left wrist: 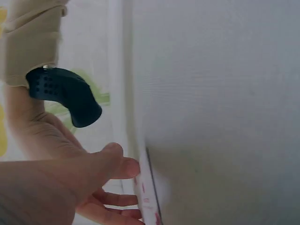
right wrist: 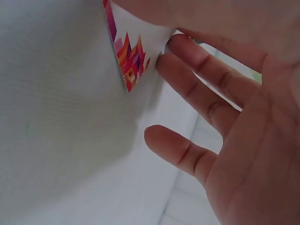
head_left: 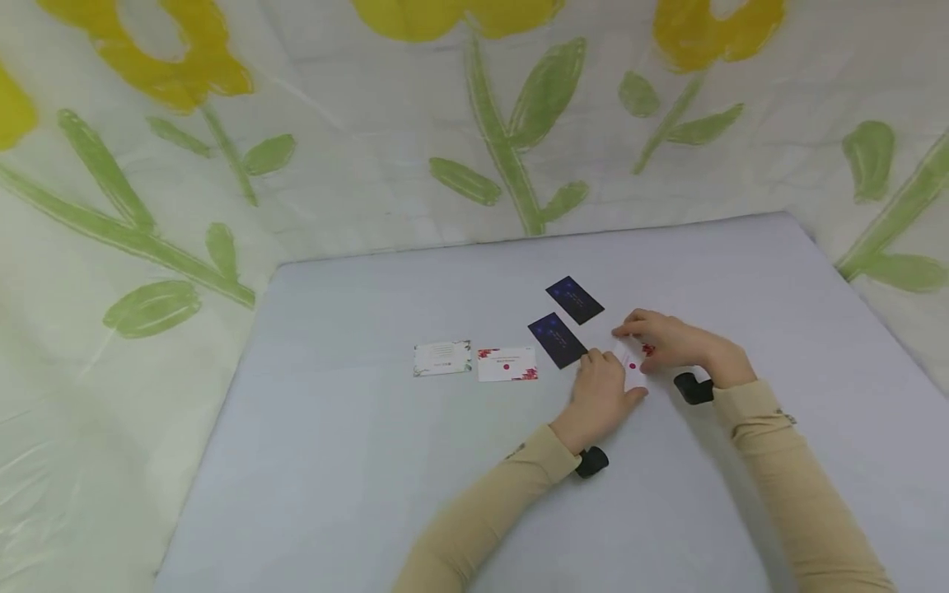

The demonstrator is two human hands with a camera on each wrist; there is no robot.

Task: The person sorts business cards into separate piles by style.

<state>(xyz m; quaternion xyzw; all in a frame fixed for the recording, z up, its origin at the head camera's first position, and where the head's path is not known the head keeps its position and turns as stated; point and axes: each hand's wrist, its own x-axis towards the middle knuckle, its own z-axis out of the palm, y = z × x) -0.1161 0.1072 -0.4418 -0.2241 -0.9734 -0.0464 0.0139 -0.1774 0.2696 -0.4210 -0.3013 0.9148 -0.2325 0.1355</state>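
Between the two hands lies a small white card (head_left: 633, 363) with a red dot and red corner patterns, partly covered by fingers. My left hand (head_left: 600, 387) touches its left and near edges with fairly straight fingers and thumb. My right hand (head_left: 670, 342) holds it at the far and right edges, index finger at the far end and thumb at the side. In the right wrist view a red and purple patterned corner of the card (right wrist: 131, 61) shows below the thumb, while the other fingers (right wrist: 190, 84) are extended.
Two dark blue cards (head_left: 558, 340) lie slanted left of the hands. Further left are a red-patterned white card (head_left: 507, 364) and a white card with leafy corners (head_left: 442, 359). All lie on a pale table (head_left: 334, 461). A flower-painted sheet (head_left: 356, 165) hangs behind.
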